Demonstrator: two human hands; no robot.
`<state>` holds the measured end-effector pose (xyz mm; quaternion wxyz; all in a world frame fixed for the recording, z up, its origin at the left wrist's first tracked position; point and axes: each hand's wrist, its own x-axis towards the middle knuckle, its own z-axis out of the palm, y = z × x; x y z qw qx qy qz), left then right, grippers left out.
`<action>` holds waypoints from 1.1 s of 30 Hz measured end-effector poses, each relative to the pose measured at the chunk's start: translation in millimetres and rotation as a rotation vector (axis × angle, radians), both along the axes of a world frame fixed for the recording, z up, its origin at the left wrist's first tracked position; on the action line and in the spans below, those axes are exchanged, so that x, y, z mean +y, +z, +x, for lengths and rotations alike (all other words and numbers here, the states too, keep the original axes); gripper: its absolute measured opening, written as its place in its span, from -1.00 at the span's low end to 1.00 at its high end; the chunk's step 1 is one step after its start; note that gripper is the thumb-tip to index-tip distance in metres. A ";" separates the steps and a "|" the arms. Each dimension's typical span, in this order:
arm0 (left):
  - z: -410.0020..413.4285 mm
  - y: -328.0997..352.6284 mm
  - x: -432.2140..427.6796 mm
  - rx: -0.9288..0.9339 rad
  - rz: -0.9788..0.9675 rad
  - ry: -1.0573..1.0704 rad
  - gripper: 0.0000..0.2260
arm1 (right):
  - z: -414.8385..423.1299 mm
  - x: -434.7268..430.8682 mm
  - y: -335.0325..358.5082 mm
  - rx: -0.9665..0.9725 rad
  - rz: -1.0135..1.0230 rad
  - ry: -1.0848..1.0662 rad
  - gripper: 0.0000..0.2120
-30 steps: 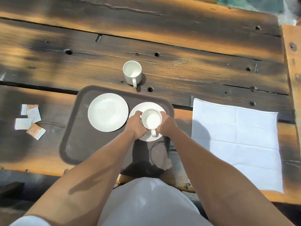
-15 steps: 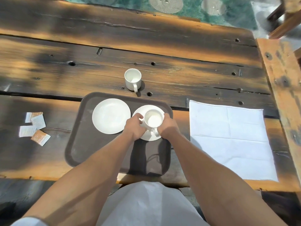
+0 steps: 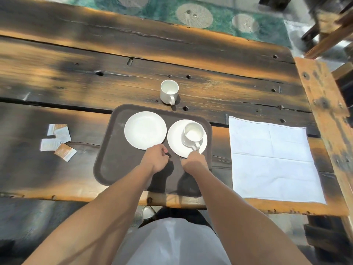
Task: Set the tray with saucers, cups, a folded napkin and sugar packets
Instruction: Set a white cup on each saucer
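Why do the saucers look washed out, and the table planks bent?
Head view: hard sunlight glares off the empty saucer, hiding detail; the left hand and right hand cast dark shadows on the tray; the wide-angle lens bows the table.

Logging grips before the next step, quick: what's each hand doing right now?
Left hand: open, fingers loosely curled, holding nothing.
Right hand: cannot tell; its grip is hidden at the right saucer, near rim.
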<state>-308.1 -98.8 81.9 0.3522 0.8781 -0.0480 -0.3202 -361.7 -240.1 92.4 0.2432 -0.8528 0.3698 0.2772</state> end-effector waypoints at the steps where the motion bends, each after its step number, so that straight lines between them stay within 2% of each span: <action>1: 0.8 1.2 6.8 -0.003 0.000 0.014 -0.89 | 0.3 7.5 0.5 -0.003 0.011 0.032 -0.69; 7: 13.8 5.1 43.7 -0.072 0.086 0.043 -0.90 | 17.4 36.4 1.2 -0.037 0.037 0.257 -0.79; 12: 40.1 7.9 51.1 -0.096 0.150 0.022 -0.83 | 45.7 35.7 6.0 -0.088 0.039 0.293 -0.79; 17: 82.5 9.5 33.2 -0.113 0.187 0.016 -0.78 | 94.5 15.4 10.3 -0.155 0.088 0.263 -0.69; 23: 126.3 5.6 -0.6 -0.129 0.211 -0.021 -0.72 | 156.8 -13.7 8.3 -0.193 0.209 0.098 -0.76; 27: 155.5 0.7 -22.2 -0.124 0.221 -0.046 -0.71 | 185.0 -34.1 -4.5 -0.210 0.227 0.037 -0.73; 33: 197.2 -4.7 -55.1 -0.143 0.205 -0.026 -0.70 | 214.7 -69.5 -28.7 -0.249 0.182 -0.006 -0.78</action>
